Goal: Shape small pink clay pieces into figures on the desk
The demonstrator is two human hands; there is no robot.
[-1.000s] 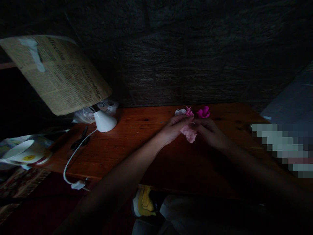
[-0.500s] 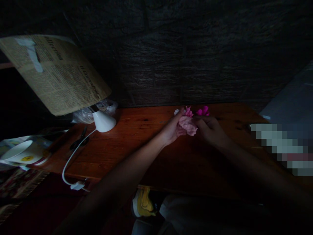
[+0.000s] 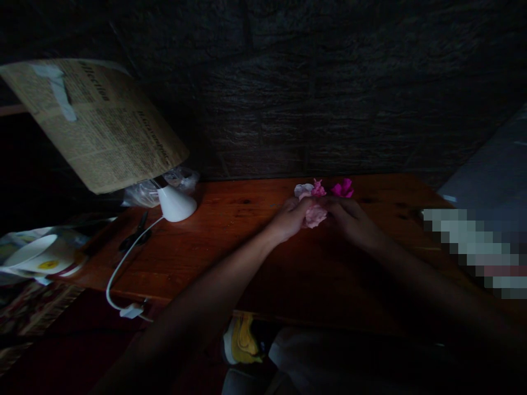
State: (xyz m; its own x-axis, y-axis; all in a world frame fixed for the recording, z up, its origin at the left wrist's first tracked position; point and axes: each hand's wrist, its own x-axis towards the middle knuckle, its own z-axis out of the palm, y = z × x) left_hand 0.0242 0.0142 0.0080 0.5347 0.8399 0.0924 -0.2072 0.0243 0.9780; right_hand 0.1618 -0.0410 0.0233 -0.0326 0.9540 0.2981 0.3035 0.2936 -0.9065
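Note:
Between my two hands is a pale pink paper flower (image 3: 315, 216) with crinkled petals. My left hand (image 3: 288, 219) grips its left side, the thumb lying across it. From the right, the fingers of my right hand (image 3: 349, 219) pinch its other edge. Just behind my hands lie a brighter pink ruffled flower (image 3: 318, 188) and a whitish one (image 3: 303, 189). A magenta flower (image 3: 343, 188) rests past my right hand. Dim light hides most of my right fingers.
A white lamp (image 3: 175, 206) with a newspaper-print shade (image 3: 102, 126) stands left on the wooden table (image 3: 222, 230). Its cord (image 3: 110, 282) drops over the front edge. Black scissors (image 3: 135, 236) and a clear plastic bag lie nearby. A white cup (image 3: 37, 255) is far left; a dark wall rises behind.
My hands have drawn closer together on the pale pink flower, and my left thumb has come down across it. More of the whitish flower behind now shows.

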